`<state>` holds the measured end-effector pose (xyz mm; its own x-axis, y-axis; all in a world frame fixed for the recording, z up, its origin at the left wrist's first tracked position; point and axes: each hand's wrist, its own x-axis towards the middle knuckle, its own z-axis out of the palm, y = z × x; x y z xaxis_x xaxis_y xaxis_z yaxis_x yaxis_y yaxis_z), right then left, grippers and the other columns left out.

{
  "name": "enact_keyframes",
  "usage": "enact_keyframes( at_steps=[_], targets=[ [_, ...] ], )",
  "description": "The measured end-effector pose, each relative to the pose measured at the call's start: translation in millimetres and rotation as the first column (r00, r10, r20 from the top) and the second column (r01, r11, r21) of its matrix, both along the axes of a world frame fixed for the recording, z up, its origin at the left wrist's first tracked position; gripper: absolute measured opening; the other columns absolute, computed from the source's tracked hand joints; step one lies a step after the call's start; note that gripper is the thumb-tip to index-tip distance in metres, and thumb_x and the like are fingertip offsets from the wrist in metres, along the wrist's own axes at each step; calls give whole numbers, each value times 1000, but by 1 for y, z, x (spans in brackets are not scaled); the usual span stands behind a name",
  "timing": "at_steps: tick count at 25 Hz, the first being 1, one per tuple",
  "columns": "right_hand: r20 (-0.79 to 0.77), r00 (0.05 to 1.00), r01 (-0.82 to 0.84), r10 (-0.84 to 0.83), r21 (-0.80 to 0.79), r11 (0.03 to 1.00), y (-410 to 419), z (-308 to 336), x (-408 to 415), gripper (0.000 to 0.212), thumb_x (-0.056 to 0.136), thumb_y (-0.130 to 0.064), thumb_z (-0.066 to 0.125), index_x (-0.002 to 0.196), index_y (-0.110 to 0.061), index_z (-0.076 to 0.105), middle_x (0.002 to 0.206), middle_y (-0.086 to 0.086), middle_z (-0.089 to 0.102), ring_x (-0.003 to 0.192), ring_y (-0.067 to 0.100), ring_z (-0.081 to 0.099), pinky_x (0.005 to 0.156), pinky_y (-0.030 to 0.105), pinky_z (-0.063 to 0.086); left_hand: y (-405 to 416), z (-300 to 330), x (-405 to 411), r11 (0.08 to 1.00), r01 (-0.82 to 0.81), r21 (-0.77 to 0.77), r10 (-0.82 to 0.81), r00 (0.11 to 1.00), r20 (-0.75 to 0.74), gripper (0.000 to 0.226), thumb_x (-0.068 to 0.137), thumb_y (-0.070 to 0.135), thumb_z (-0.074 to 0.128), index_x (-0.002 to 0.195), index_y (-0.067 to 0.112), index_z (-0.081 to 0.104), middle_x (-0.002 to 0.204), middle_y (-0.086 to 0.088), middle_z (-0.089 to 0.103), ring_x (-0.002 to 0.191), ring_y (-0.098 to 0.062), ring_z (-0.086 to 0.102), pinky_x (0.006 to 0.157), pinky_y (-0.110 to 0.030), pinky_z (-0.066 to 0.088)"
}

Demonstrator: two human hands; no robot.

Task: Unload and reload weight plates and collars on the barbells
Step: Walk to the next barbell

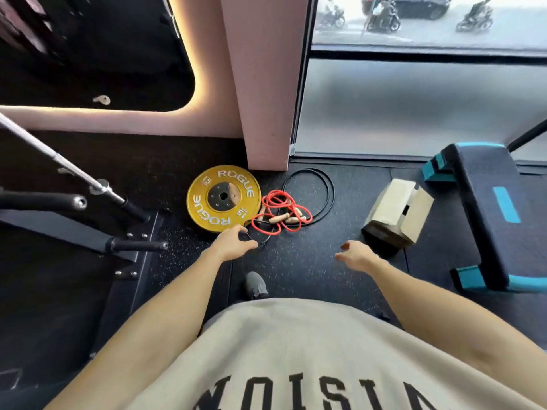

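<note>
I see my left hand (pixel 233 243) with loosely curled fingers holding nothing at the near edge of the yellow plate (pixel 224 198), which lies flat on the black floor (pixel 299 261) beside a red rope (pixel 281 213), while my right hand (pixel 356 255) hangs relaxed and empty.
</note>
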<state>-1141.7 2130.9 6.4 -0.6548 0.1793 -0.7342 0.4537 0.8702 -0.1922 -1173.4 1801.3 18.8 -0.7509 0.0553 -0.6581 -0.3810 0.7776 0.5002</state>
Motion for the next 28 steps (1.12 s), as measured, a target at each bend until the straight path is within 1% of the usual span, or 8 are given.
enact_keyframes(
  at_steps=[7, 11, 13, 15, 20, 23, 25, 28],
  targets=[
    [-106, 993, -51, 47, -40, 998, -38, 37, -158, 54, 90, -43, 62, 137, -18, 51, 137, 7, 57, 125, 29, 53, 107, 41, 40, -51, 21, -115, 992, -121, -39, 118, 989, -87, 71, 78, 51, 72, 139, 27, 42, 144, -9, 44, 127, -28, 46, 105, -46, 39],
    [-110, 964, -246, 241, -37, 969, -67, 43, -230, 58, 90, -45, 63, 140, -19, 49, 138, 5, 57, 128, 27, 52, 108, 40, 39, -70, 26, -136, 959, -282, -19, 279, 955, -99, 72, 79, 46, 73, 140, 27, 41, 144, -11, 42, 129, -29, 43, 100, -38, 36],
    [-133, 922, -375, 365, -56, 925, -92, 43, -274, 51, 89, -43, 65, 133, -18, 56, 133, 7, 61, 123, 27, 56, 105, 41, 43, -81, 32, -141, 911, -411, -35, 405, 908, -106, 71, 80, 45, 72, 140, 27, 41, 145, -11, 41, 131, -28, 41, 99, -38, 35],
    [-167, 853, -513, 494, -102, 852, -120, 47, -319, 43, 88, -40, 67, 123, -16, 62, 126, 8, 65, 116, 28, 59, 100, 41, 46, -88, 41, -141, 827, -561, -41, 552, 824, -129, 70, 81, 44, 72, 141, 24, 42, 147, -10, 41, 132, -28, 41, 101, -37, 34],
    [-201, 649, -760, 734, -129, 637, -194, 63, -386, 54, 86, -44, 69, 135, -26, 55, 132, 5, 61, 124, 27, 54, 107, 42, 40, -76, 60, -121, 539, -841, -43, 827, 538, -161, 61, 81, 42, 72, 134, 24, 48, 138, -7, 52, 112, -20, 52, 84, -28, 37],
    [-209, 505, -863, 838, -151, 482, -230, 69, -398, 55, 84, -43, 70, 133, -26, 56, 126, 5, 64, 117, 25, 59, 102, 40, 44, -59, 66, -95, 345, -937, -51, 922, 349, -168, 63, 81, 45, 72, 135, 27, 46, 137, -6, 53, 95, -18, 57, 73, -30, 40],
    [-226, 407, -912, 885, -155, 380, -252, 75, -399, 54, 84, -43, 71, 133, -25, 56, 122, 7, 67, 113, 25, 62, 99, 36, 47, -54, 73, -78, 260, -964, -59, 946, 267, -185, 65, 80, 45, 72, 136, 27, 44, 140, -6, 51, 86, -16, 56, 71, -29, 37],
    [-303, 318, -945, 898, -174, 276, -295, 96, -395, 58, 85, -42, 70, 138, -25, 52, 130, 7, 63, 122, 25, 57, 107, 42, 41, -69, 99, -57, 150, -987, -63, 943, 162, -289, 68, 77, 46, 74, 136, 27, 46, 141, -7, 50, 104, -20, 55, 81, -28, 37]
  ],
)
